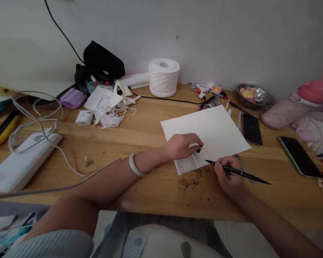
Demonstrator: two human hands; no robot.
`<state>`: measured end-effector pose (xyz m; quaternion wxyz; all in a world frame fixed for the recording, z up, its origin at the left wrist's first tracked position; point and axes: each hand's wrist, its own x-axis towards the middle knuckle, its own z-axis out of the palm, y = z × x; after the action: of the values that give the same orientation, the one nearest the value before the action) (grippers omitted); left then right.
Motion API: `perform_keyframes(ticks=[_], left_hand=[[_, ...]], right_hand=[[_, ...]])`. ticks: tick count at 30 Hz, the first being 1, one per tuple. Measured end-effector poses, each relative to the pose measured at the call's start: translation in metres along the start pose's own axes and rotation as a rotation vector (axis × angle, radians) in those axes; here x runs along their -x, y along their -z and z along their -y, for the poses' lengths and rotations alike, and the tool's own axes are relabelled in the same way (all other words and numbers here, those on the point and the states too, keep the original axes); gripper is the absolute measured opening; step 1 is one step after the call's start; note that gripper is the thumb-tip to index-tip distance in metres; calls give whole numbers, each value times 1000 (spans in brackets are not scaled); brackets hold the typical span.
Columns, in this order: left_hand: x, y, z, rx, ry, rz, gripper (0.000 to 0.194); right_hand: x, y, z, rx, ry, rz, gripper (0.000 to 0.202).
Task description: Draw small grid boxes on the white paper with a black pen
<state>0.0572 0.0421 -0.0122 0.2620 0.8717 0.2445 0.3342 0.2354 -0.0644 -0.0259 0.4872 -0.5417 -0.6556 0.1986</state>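
A white sheet of paper [212, 125] lies slanted on the wooden desk, with rows of small looped black line drawings along its near left corner. My right hand [231, 175] grips a slim black marker pen [247, 175], its bare tip just at the paper's near edge. Resting on the sheet, my left hand [181, 146] has its fingers closed on a small black pen cap [199, 148], mostly hidden by the fingers. A pale bangle [135, 165] circles the left wrist.
Torn paper scraps [110, 107], a black pencil case [103, 61] and a toilet roll [164, 78] stand behind. To the left is a white power bank [24, 161] with looped cable. Two phones [298, 156] [252, 129], a metal bowl [266, 100] and a pink bottle [282, 111] lie right.
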Motion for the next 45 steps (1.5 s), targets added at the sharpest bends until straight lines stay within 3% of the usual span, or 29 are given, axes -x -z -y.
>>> perform_keyframes(ticks=[3, 7, 11, 17, 24, 33, 45], left_hand=[[-3, 1, 4, 62, 141, -188, 12], [-5, 2, 3, 91, 215, -237, 12], [-3, 1, 0, 121, 160, -143, 12], [1, -2, -1, 174, -47, 72, 12], [1, -1, -1, 137, 30, 66, 14], [2, 0, -4, 232, -107, 223, 15], [3, -1, -4, 166, -128, 264, 17]], right_hand=[[-1, 0, -2, -105, -46, 35, 13], [-1, 1, -2, -64, -10, 59, 14], [0, 3, -1, -48, 12, 93, 15], [0, 5, 1, 8, 48, 143, 16], [4, 6, -6, -14, -8, 189, 13], [5, 7, -8, 26, -47, 223, 12], [4, 7, -7, 30, -22, 241, 13]])
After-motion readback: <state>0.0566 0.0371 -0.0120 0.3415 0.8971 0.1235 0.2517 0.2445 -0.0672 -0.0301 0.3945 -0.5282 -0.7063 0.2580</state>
